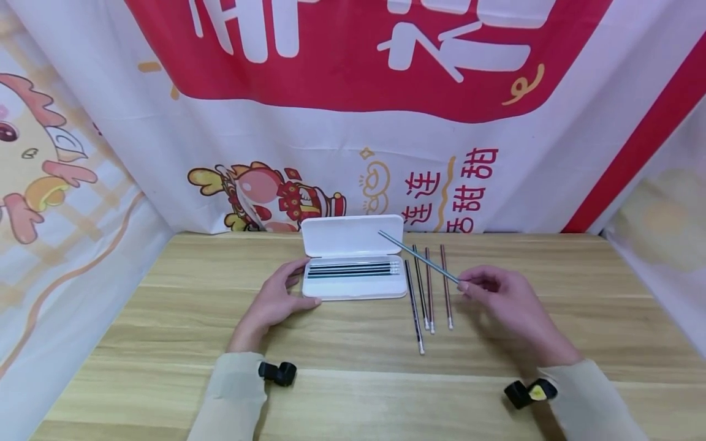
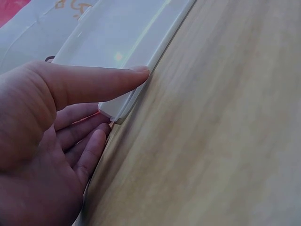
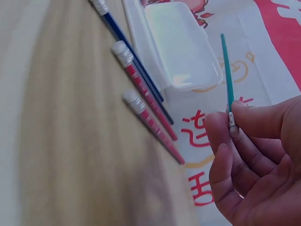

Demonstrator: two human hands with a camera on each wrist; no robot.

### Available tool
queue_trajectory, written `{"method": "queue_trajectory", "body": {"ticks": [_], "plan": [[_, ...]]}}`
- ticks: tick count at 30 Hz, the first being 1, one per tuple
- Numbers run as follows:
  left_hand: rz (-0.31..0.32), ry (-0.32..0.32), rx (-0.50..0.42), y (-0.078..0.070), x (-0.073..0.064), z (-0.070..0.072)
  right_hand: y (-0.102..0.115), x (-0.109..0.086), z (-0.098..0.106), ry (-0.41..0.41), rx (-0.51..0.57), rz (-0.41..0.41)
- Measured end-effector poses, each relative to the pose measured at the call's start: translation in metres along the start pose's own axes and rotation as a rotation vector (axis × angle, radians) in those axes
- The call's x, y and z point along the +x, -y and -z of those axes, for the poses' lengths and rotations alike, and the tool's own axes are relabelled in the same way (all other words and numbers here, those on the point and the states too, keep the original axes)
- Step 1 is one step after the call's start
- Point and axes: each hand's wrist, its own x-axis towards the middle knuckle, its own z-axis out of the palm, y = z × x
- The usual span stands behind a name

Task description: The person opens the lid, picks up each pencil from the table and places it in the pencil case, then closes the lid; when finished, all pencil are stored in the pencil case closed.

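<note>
A white pencil case [image 1: 353,290] lies with its lid [image 1: 344,236] raised and several dark pencils [image 1: 347,269] side by side inside. At its left end is my left hand [image 1: 280,297], the thumb on the front edge and the fingers round the side; the left wrist view shows the thumb [image 2: 108,84] against the rim. A green pencil [image 3: 227,75] is pinched near its eraser end by my right hand [image 1: 499,291], held up off the table with its far end in front of the lid.
Right of the case, a dark blue pencil [image 1: 413,309], a black pencil [image 1: 421,288] and two red pencils [image 1: 429,291] lie on the wooden table [image 1: 353,404], eraser ends toward me. A printed cloth [image 1: 309,135] hangs behind the table.
</note>
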Motion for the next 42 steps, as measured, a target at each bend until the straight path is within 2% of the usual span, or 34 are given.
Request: {"method": "queue_trajectory", "body": {"ticks": [10, 20, 27, 32, 38, 42], "plan": [[-0.005, -0.002, -0.007, 0.003, 0.0, 0.001, 0.028, 0.023, -0.013, 0.001, -0.04, 0.114], [-0.005, -0.002, -0.02, 0.004, 0.0, 0.003, 0.051, 0.053, -0.036, 0.037, -0.106, 0.162], [-0.004, -0.001, -0.014, 0.003, -0.001, 0.002, 0.054, 0.069, -0.05, 0.035, -0.18, 0.206], [-0.008, 0.001, -0.022, 0.003, 0.0, 0.0, 0.054, 0.071, -0.053, 0.023, -0.207, 0.186], [-0.022, 0.0, -0.022, 0.0, -0.001, 0.001, 0.056, 0.073, -0.056, 0.009, -0.242, 0.232], [-0.021, -0.001, -0.018, 0.0, -0.002, 0.002, 0.057, 0.077, -0.06, -0.001, -0.244, 0.233]]}}
